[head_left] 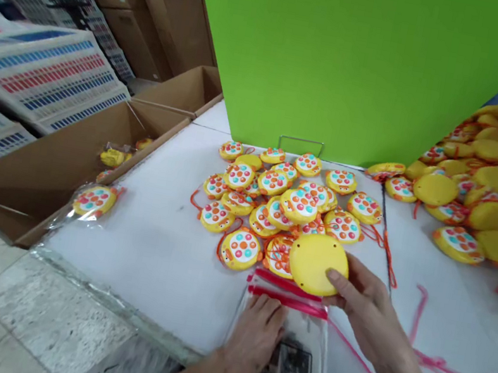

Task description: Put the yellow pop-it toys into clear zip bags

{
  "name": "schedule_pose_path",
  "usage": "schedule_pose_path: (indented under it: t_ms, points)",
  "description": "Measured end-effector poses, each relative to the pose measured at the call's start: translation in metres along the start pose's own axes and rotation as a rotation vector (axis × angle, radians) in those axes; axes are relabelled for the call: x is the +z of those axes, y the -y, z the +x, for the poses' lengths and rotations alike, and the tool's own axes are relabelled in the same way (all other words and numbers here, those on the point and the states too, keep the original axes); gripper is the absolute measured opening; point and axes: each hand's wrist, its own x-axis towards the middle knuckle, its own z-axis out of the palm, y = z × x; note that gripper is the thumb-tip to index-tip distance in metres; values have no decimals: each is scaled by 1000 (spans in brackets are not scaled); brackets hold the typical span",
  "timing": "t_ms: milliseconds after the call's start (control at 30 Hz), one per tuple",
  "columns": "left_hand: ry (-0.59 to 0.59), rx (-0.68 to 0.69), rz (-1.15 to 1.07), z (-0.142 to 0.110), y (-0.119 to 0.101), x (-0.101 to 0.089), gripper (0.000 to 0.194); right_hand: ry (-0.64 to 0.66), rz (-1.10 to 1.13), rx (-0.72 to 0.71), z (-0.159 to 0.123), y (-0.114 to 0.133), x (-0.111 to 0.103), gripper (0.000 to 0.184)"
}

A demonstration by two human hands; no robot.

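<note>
Just past the red zip of a clear zip bag (300, 331), the right hand (366, 303) pinches a round yellow toy (315, 264) by its rim, while the open left hand (250, 351) presses flat on the bag

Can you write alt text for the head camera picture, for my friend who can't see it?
A right hand holds a round yellow toy at the mouth of a plastic bag, and a left hand rests on the bag. Many more toys lie on a white table.
</note>
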Motion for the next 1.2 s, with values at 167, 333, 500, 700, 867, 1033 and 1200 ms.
schedule_pose_path:
  t_ms: [167,333,500,700,867,1033,1200]
  points:
    - [12,68,42,-1,7,6,13,-7,13,119,-27,-29,-5,47]
    - [12,80,65,-7,3,6,30,-46,-76,220,-48,-45,-14,54]
    - [57,69,40,-4,-2,3,10,-74,-165,224,-62,-47,-9,52]
    - [1,-36,-156,-3,-3,-4,21,-45,-339,216,-76,-52,-24,51]
    - [-14,4,-201,-4,1,-1,26,200,-292,292,-89,-49,-40,53]
    - [-26,56,-252,-1,2,2,19,165,36,377,-93,-38,-25,46]
    - [12,202,-204,-4,1,-1,23,49,-287,104,-73,-44,7,53]
